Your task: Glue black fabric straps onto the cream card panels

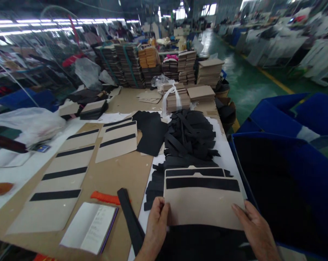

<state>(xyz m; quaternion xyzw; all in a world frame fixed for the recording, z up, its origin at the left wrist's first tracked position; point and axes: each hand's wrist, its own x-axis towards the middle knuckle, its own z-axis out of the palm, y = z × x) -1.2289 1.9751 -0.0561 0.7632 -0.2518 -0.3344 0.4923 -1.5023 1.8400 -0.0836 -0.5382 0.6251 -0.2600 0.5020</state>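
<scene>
Between my two hands is a beige cardboard panel [202, 204] with a black strip along its upper part. My left hand [157, 224] pinches its left edge, thumb on the front face. The right edge is gripped the same way by my right hand [254, 226]. Just behind it shows the top of another beige panel [167, 173] with a black strip; whether I hold that one too, I cannot tell. Beyond them lies a heap of black strips [189, 134]. Black material [207, 243] is below the panel, nearest to me.
Overlapping beige panels with black strips [55, 208] lie in a row at left. An open notebook [90, 226], an orange strip [105, 197] and a long black strip [129, 214] lie nearer. Blue bins [278, 137] stand at right. Cardboard stacks [187, 65] line the back.
</scene>
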